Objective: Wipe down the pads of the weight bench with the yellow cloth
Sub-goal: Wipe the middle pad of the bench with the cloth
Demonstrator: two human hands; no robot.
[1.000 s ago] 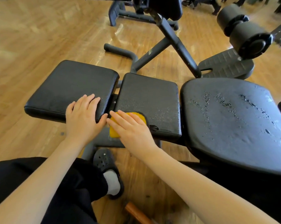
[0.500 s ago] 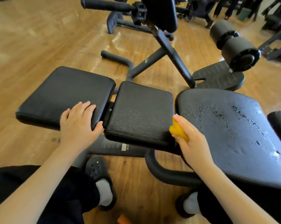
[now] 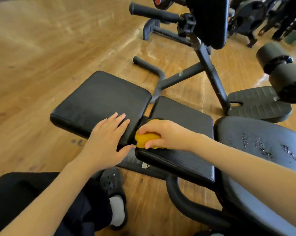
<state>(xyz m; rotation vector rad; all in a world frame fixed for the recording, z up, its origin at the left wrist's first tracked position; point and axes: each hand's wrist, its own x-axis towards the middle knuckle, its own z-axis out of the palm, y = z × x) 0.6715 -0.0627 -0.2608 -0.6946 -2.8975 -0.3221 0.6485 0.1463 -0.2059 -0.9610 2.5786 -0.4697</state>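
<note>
— Starting with the biggest thing, what fills the view?

— The wooden floor [image 3: 41, 57], then the weight bench on it. Its wide rounded pad [image 3: 256, 150] at four o'clock carries water droplets. A middle pad [image 3: 183, 120] sits at the centre and a left pad [image 3: 101, 99] at ten o'clock from it, a narrow gap between them.

— And behind?

— A second machine's frame [image 3: 210, 65] at one o'clock, with foam rollers [image 3: 283, 70] at three o'clock.

— The hands?

— The left hand [image 3: 108, 142] lies flat, fingers spread, on the left pad's near right corner. The right hand [image 3: 162, 133] is curled around the yellow cloth [image 3: 147, 139], thumb and fingers gripping it, pressing it on the middle pad's near left corner, just beside the gap.

— Anything smaller?

— A black clog [image 3: 113, 184] over a grey sock at six o'clock.
</note>
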